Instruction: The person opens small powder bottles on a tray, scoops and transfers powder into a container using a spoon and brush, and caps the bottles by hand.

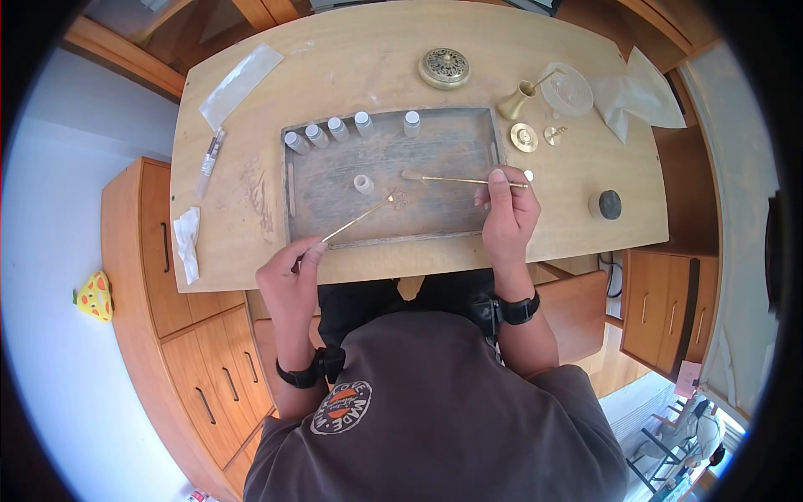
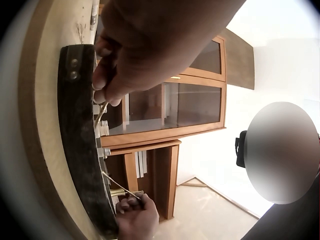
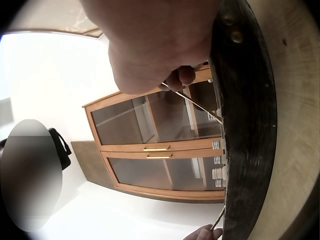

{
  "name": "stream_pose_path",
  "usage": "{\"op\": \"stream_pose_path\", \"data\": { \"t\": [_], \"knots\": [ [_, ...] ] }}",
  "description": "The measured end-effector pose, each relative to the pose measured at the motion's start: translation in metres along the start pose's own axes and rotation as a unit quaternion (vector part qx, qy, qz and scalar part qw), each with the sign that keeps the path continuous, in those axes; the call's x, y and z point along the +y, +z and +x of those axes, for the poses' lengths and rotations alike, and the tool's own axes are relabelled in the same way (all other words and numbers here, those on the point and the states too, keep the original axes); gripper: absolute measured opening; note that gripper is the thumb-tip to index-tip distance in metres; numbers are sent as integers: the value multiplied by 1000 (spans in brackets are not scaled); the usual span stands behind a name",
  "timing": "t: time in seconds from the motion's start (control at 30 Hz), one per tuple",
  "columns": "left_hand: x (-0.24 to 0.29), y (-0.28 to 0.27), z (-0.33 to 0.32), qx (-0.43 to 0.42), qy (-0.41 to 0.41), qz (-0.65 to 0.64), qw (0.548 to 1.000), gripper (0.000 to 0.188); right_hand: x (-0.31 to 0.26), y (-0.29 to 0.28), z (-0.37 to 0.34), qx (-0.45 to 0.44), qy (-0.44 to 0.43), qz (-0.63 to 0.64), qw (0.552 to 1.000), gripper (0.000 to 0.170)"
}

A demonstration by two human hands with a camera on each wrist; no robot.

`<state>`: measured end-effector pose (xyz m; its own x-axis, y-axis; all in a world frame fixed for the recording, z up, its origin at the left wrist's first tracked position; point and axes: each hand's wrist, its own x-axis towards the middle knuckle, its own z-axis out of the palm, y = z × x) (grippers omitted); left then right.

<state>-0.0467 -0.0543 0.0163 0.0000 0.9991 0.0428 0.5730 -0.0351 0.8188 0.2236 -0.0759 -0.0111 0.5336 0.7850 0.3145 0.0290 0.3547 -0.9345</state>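
My left hand pinches a thin brass tool by its end at the tray's front edge; its tip is over a little brown powder. My right hand pinches a second brass tool, whose flat brownish end points left over the dark wooden tray. Between the two, toward the left, a small uncapped bottle stands in the tray. In the left wrist view my left hand holds its tool above the tray wall; in the right wrist view my right hand holds the other.
Several white-capped bottles line the tray's back. Behind it sits a round brass burner. To the right are a brass vase, brass lids, a glass dish and a dark-topped jar. Wrappers lie at left.
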Motion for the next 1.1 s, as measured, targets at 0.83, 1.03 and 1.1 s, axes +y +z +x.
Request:
{"op": "stream_pose_path", "data": {
  "t": [0.83, 1.03, 1.1],
  "knots": [
    [-9, -31, 1, 66, 5, -133, 989, 13, 0, -1, 0, 2, 0, -3, 1000, 14],
    [-9, -31, 3, 81, -7, -150, 985, 14, 1, -1, 0, 1, -5, -3, 1000, 14],
    [-8, -31, 4, 97, -1, -160, 982, 11, 2, -1, 0, 1, -4, -8, 1000, 14]
  ]
}}
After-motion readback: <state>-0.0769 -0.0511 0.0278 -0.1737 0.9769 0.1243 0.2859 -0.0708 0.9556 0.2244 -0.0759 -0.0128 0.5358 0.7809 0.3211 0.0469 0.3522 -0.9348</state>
